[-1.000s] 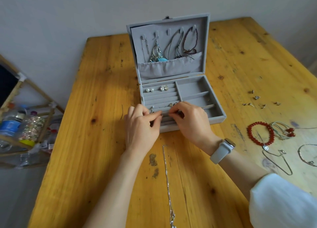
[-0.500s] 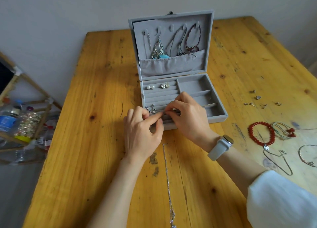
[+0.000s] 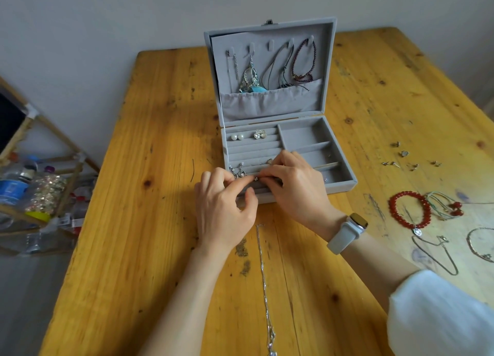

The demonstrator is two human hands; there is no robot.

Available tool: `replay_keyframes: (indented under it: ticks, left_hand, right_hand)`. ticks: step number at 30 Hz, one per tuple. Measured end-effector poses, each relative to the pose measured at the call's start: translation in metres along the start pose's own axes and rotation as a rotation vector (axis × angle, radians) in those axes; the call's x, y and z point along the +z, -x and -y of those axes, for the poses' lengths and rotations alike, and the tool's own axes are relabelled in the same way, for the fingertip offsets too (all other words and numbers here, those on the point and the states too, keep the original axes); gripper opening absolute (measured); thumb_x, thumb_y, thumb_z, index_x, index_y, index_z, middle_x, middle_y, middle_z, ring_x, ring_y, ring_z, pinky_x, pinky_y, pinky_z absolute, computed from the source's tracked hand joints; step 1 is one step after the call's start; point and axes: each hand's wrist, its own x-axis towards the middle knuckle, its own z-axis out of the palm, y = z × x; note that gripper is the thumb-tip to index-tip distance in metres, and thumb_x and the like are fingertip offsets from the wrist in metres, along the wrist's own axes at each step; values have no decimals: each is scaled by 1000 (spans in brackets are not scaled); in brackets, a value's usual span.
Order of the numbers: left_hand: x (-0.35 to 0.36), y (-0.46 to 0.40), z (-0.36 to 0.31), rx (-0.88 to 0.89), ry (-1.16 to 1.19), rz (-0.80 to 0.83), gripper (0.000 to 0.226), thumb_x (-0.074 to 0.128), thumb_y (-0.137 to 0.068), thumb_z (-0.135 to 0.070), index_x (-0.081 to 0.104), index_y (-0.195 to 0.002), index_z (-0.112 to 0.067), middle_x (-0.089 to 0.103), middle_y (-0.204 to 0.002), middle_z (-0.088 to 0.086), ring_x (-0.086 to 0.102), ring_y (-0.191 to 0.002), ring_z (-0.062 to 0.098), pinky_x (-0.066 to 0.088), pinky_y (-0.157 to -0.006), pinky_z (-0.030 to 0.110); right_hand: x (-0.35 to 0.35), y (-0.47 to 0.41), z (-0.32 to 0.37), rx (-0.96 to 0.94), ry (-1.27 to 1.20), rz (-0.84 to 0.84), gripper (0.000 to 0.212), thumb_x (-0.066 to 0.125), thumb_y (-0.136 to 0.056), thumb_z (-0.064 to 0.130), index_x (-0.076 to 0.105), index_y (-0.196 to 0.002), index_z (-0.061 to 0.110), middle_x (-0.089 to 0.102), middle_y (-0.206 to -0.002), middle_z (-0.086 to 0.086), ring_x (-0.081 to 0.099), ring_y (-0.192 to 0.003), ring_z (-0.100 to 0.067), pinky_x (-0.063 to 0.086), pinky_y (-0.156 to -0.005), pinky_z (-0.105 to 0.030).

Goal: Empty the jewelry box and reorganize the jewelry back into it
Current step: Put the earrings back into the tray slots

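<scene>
Wall and table: a plain pale wall (image 3: pixel 107 21) is seen behind a yellow wooden table (image 3: pixel 149 147) with dark knots and scuff marks.
Rack: at the far left, beside the table, a bamboo rack (image 3: pixel 61 184) is stocked with plastic bottles (image 3: pixel 13 187).
Left hand: the left hand (image 3: pixel 224 208) is laid at the front edge of the box, fingers curled, thumb and forefinger closed on a small silver earring (image 3: pixel 256 179); a dangling silver earring pair (image 3: pixel 238 171) is lodged in the slot just behind it.
Chain: a long silver chain (image 3: pixel 264 283) is stretched on the table between the two forearms, running toward the near edge.
Jewelry box: the grey velvet jewelry box (image 3: pixel 344 180) is placed open at the middle of the table, lid upright; pearl studs (image 3: pixel 237 137) and sparkly studs (image 3: pixel 259 134) are set in the back ring row, and a silver pendant with a turquoise stone (image 3: pixel 254 84), grey cords (image 3: pixel 278 69) and a dark beaded bracelet (image 3: pixel 303 61) are hung from the lid hooks.
Right hand: the right hand (image 3: pixel 296 190) is curled over the front ring rows, its fingertips pinched at the same small earring; a pale watch (image 3: pixel 347 232) is worn on the wrist, with a white sleeve (image 3: pixel 441 315) below.
Loose pieces: to the right of the box, small studs (image 3: pixel 403 153) are scattered, and nearer lie a red bead bracelet (image 3: pixel 409 208), a cord with red beads (image 3: pixel 446 204), a thin necklace (image 3: pixel 435 254) and a thin bangle (image 3: pixel 481 244).
</scene>
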Motion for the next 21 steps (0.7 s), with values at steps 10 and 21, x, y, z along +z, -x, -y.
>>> replay_keyframes:
  ticks: [10,21]
  left_hand:
    - [1,-1,-1,50,-38,27,34,46,-79,-25,72,-99,-20,48,-77,2,37,-78,15,40,-66,36]
    - [2,0,-7,72,-61,-33,35,47,-81,-22,70,-107,-16,52,-79,5,41,-78,17,35,-68,33]
  right_hand:
    - [-7,11,-2,-38,-39,-4,27,46,-80,17,72,-89,15,53,-79,-2,48,-76,-18,35,-45,-20]
    - [-24,23,-15,-19,-115,-77,30,41,-84,16,68,-96,11,55,-83,-3,50,-79,-18,44,-63,-28]
